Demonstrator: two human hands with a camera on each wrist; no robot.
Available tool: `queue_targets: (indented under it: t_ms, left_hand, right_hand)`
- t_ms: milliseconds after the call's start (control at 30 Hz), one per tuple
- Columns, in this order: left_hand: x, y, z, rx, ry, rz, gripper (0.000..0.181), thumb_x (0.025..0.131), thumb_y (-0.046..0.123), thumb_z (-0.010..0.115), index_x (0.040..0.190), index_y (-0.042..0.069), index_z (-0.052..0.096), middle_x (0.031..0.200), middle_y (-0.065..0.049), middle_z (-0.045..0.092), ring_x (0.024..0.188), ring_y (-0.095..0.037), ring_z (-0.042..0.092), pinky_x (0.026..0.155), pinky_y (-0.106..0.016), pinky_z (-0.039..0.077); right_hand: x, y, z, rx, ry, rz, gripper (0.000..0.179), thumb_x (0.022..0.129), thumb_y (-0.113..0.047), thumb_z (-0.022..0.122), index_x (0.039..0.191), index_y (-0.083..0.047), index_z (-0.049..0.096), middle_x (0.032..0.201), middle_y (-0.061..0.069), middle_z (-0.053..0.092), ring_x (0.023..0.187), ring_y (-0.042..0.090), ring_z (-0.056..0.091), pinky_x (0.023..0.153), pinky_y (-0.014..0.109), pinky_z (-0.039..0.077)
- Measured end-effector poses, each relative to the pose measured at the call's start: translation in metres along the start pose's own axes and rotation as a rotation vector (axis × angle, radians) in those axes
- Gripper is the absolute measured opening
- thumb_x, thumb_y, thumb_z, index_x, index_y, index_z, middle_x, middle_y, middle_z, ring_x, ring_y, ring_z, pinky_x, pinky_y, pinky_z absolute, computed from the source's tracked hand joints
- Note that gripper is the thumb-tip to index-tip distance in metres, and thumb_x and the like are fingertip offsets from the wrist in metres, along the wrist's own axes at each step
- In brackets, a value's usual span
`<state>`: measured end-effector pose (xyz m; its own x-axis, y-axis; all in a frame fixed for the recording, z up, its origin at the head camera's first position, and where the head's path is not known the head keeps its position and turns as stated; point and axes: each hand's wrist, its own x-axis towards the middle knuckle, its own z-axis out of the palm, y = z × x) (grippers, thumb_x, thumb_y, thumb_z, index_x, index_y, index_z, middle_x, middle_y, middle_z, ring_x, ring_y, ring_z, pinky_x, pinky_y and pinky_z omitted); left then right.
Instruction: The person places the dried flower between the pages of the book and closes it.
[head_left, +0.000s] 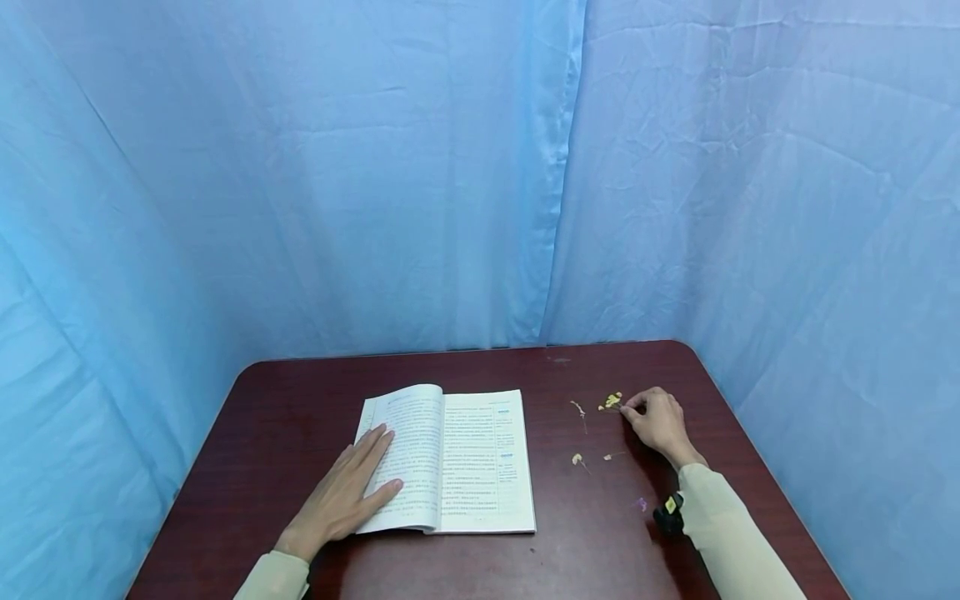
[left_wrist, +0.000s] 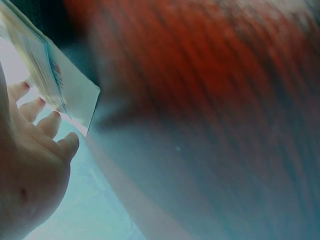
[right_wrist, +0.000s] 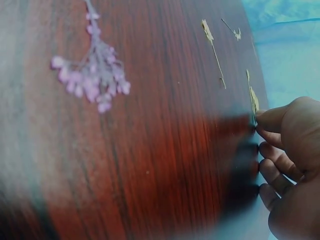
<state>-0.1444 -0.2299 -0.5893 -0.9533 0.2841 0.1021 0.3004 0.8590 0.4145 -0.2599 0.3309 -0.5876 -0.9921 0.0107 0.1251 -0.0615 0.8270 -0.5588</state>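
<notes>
An open book with printed pages lies on the dark red-brown table. My left hand rests on its left page, fingers spread and straight; in the left wrist view the fingers lie along the page edges. Right of the book, my right hand pinches the stem of a yellow dried flower sprig between thumb and forefinger. From the right wrist, that sprig shows at the fingertips, low over the tabletop.
Between book and right hand lie several small dried sprigs, among them a thin pale one and a cream one. A purple sprig is nearer the right sleeve. Blue curtains surround the table.
</notes>
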Motion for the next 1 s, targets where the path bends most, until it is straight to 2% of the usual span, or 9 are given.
queue_targets:
  t_ms: [233,467,633,767,1000]
  left_hand:
    - [0.0006,0.0007,-0.0008,0.005,-0.010,-0.007,0.086,0.110,0.057,0.065,0.178,0.013,0.038,0.186,-0.012,0.035,0.171,-0.039,0.039,0.137,-0.068,0.036]
    - [0.0008,0.0011,-0.0009,0.003,-0.016,-0.013,0.086,0.110,0.058,0.065,0.178,0.014,0.037,0.187,-0.012,0.034,0.172,-0.039,0.038,0.137,-0.068,0.035]
    - [0.0009,0.0012,-0.0006,0.005,-0.019,-0.017,0.086,0.110,0.058,0.065,0.178,0.014,0.036,0.187,-0.012,0.034,0.172,-0.039,0.038,0.138,-0.068,0.035]
    - [0.0011,0.0007,-0.0002,0.006,-0.021,-0.017,0.086,0.110,0.058,0.065,0.178,0.014,0.036,0.187,-0.012,0.034,0.172,-0.039,0.038,0.138,-0.068,0.035]
    - [0.0015,0.0002,-0.0004,0.003,-0.024,-0.014,0.087,0.110,0.058,0.065,0.178,0.014,0.036,0.187,-0.012,0.033,0.172,-0.039,0.037,0.138,-0.068,0.035]
  right_hand:
    - [0.0016,0.0027,0.0000,-0.008,0.005,-0.014,0.015,0.107,-0.012,0.077,0.097,-0.001,0.082,0.122,0.029,0.072,0.111,0.047,0.066,0.109,0.072,0.047]
    - [0.0077,0.0015,-0.0004,-0.070,0.005,-0.008,0.018,0.105,-0.013,0.078,0.090,-0.006,0.085,0.103,0.020,0.081,0.092,0.039,0.073,0.096,0.070,0.054]
    - [0.0068,-0.0006,-0.0007,-0.079,-0.021,0.007,0.018,0.105,-0.011,0.075,0.091,-0.004,0.084,0.111,0.024,0.075,0.104,0.046,0.070,0.101,0.075,0.049]
    - [0.0060,-0.0008,0.0014,-0.080,-0.036,0.018,0.020,0.107,-0.011,0.073,0.091,-0.004,0.082,0.115,0.025,0.072,0.112,0.048,0.065,0.102,0.074,0.047]
    - [0.0065,0.0023,0.0049,-0.075,-0.033,0.013,0.023,0.108,-0.011,0.070,0.090,-0.005,0.082,0.118,0.025,0.072,0.112,0.048,0.063,0.097,0.070,0.046]
